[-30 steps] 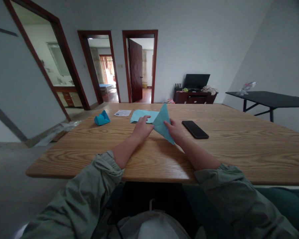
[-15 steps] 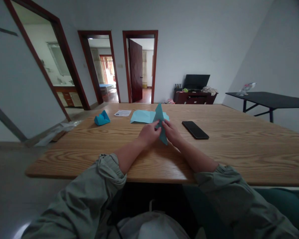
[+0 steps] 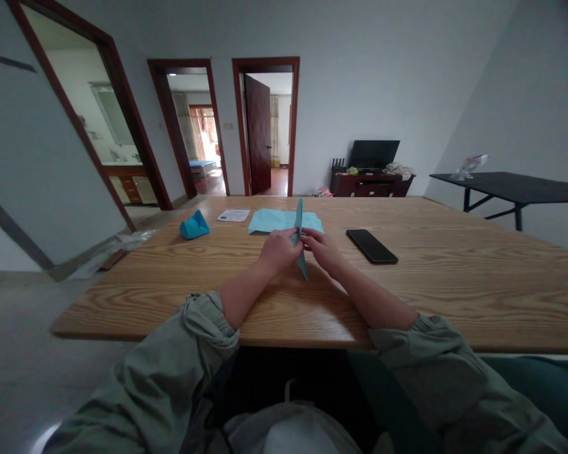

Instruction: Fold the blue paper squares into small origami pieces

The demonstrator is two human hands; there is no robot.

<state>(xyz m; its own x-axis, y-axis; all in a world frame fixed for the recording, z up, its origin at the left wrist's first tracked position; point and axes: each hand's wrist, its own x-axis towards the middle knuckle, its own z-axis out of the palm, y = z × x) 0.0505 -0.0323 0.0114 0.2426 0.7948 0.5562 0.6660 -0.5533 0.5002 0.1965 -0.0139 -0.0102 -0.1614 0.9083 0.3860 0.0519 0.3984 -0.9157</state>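
Note:
Between my hands a folded piece of light blue paper [image 3: 303,267] stands on edge above the table, seen almost edge-on. My left hand [image 3: 280,250] is closed on it from the left. From the right, the fingers of my right hand [image 3: 322,250] are bent against the paper, thumb and fingertips close together at its fold. Just behind lies a creased light blue sheet [image 3: 271,221], flat on the table and partly hidden by the folded paper and my hands.
On the wooden table [image 3: 170,296] a darker blue folded paper piece [image 3: 195,226] and a small printed card [image 3: 233,215] lie to the left. A black phone [image 3: 372,246] lies to the right. Beyond stand a black table [image 3: 511,187] and a television [image 3: 375,156].
The folded paper has turned from showing its broad face to nearly edge-on and shifted slightly left. My right hand's fingers have bent further over toward it.

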